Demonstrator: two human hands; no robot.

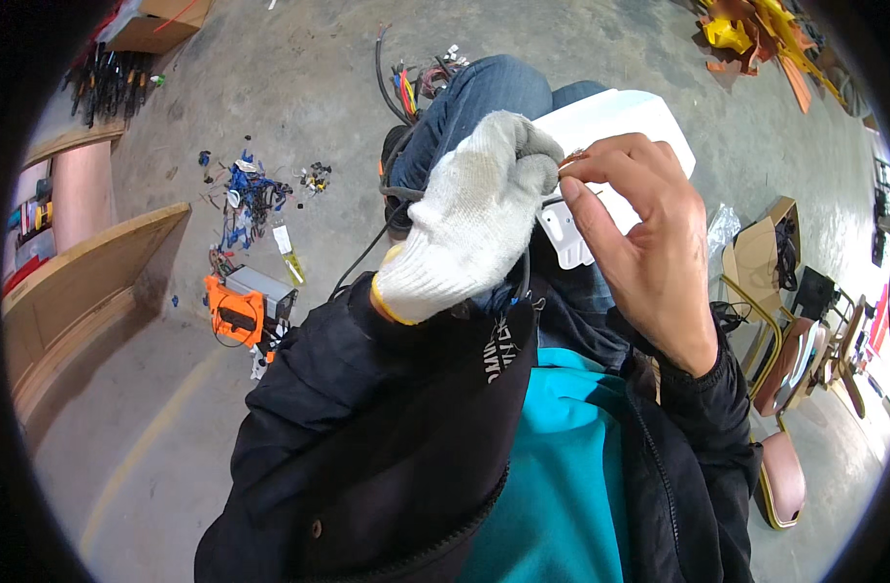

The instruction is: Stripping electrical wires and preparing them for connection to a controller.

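Note:
My left hand, in a white knit glove with a yellow cuff edge, is closed above my lap. Its fingertips pinch a thin cable, mostly covered by the glove; a short dark piece of it shows below the fingers. Close against it, my bare right hand pinches reddish-brown strands that look like copper wire between thumb and fingers. Beneath both hands a white plastic part with small holes along one edge rests across my thighs. A black cable hangs down on the left of the gloved wrist.
On the floor at left lie blue and dark wire scraps and an orange-and-grey device. Wooden boards stand farther left. Thick cables lie beyond my knee. Yellow and orange scraps, a cardboard box and chair-like parts are at right.

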